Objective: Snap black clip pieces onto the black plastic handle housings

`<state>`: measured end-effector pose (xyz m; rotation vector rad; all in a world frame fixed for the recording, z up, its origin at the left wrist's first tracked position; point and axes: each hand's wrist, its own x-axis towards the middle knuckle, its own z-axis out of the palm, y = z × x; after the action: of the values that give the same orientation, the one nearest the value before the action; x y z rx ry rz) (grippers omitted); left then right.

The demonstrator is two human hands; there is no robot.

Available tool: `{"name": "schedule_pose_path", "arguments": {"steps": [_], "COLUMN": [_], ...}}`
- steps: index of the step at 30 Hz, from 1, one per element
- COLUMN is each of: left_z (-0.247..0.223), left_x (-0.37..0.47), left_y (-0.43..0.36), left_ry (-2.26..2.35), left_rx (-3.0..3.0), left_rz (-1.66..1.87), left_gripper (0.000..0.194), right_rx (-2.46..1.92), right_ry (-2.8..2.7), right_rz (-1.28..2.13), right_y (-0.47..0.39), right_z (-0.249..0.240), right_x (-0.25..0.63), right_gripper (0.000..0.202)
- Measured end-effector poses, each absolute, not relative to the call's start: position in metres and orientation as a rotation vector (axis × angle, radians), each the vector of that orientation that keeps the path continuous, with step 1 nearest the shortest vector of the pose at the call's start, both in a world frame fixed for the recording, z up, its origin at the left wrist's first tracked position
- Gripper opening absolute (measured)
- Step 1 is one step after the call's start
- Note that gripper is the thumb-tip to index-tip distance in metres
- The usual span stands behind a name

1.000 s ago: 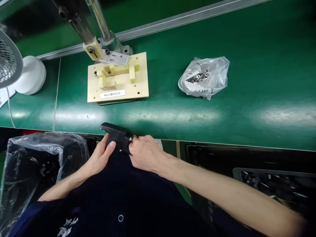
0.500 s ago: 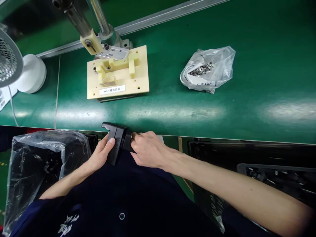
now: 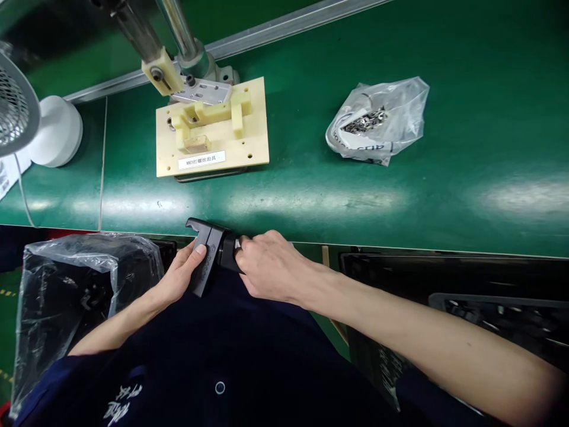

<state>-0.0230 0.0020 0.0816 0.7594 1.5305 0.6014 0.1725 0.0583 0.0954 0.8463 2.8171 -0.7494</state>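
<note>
A black plastic part (image 3: 208, 255) is held in front of my body, just below the bench's front edge. My left hand (image 3: 181, 271) is closed on its left side, with the thumb pressed on its face. A smaller black piece (image 3: 229, 252) meets the right side of the part. My right hand (image 3: 267, 264) grips that piece with curled fingers; the fingertips are partly hidden. Beyond my hands, a cream fixture (image 3: 213, 133) with a white label lies on the green bench (image 3: 302, 196).
A clear bag of small metal pieces (image 3: 376, 123) lies on the bench at the right. A fan (image 3: 13, 107) stands at the far left. Below the bench are a plastic-lined bin (image 3: 93, 279) at left and a black tray (image 3: 502, 314) of dark parts at right.
The black part has tilted slightly in my hands and shifted a little to the right. Both hands keep their hold.
</note>
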Motion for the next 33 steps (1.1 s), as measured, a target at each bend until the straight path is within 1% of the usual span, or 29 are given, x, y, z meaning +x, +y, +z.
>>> {"name": "schedule_pose_path", "arguments": {"steps": [4,7,10,16,20,22,25,28,31,33], "left_z": [0.085,0.083,0.079,0.080,0.087,0.091,0.093,0.089,0.082,0.080], "left_x": [-0.019,-0.019,-0.019,-0.013,-0.005,0.000,0.006,0.005,-0.003,-0.010], "left_y": [0.004,0.001,-0.003,-0.008,-0.010,-0.011,-0.015,-0.021,-0.022,-0.018], "left_ry": [1.540,1.535,1.520,1.523,1.593,1.614,1.621,1.598,1.533,1.501], "left_rx": [0.610,0.694,0.776,0.699,0.478,0.396,0.369,0.431,0.645,0.817], "left_rz": [0.583,0.626,0.623,0.662,0.635,0.627,0.639,0.645,0.640,0.605], "left_gripper": [0.061,0.056,0.054,0.056,0.062,0.063,0.061,0.054,0.048,0.048], "right_rx": [0.861,0.920,0.948,0.804,0.752,0.731,0.717,0.697,0.688,0.754], "right_ry": [2.766,2.744,2.751,2.873,2.935,2.962,2.968,2.933,2.918,2.923], "right_rz": [-0.782,-0.815,-0.779,-0.463,-0.169,-0.081,-0.106,-0.229,-0.336,-0.407], "right_y": [0.061,0.059,0.056,0.052,0.051,0.050,0.047,0.046,0.049,0.051], "right_z": [0.096,0.093,0.088,0.078,0.073,0.072,0.074,0.075,0.078,0.081], "right_x": [0.174,0.172,0.169,0.166,0.167,0.168,0.171,0.174,0.176,0.178], "right_gripper": [0.014,0.014,0.014,0.017,0.022,0.025,0.028,0.026,0.023,0.020]}}
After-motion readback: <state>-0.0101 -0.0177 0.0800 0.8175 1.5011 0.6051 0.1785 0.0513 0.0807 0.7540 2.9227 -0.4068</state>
